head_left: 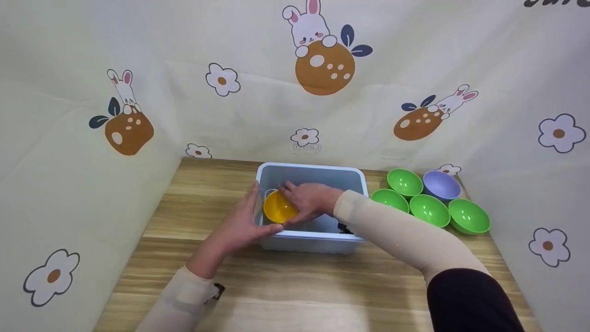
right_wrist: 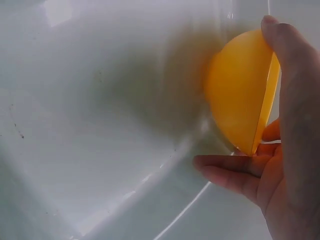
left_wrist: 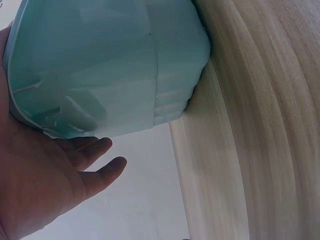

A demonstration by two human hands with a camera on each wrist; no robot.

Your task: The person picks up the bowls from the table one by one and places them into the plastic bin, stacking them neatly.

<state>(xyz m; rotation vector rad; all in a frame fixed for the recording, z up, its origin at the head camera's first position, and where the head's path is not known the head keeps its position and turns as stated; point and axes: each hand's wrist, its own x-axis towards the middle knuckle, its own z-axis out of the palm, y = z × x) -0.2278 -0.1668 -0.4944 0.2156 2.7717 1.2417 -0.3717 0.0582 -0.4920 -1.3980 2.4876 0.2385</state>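
Note:
Inside a light blue plastic bin, my right hand grips a small yellow bowl at the bin's left side. The right wrist view shows the thumb at one side of the bowl's rim and fingers at the opposite side, with the bowl tilted over the bin floor. My left hand rests against the bin's front left corner, thumb along the front rim. Its other fingers extend fairly straight outside the bin wall in the left wrist view.
Right of the bin stand several green bowls and one purple bowl, grouped closely on the wooden table. A dark object, partly hidden, shows by the bin's front right corner. Patterned cloth walls surround the table's back and sides.

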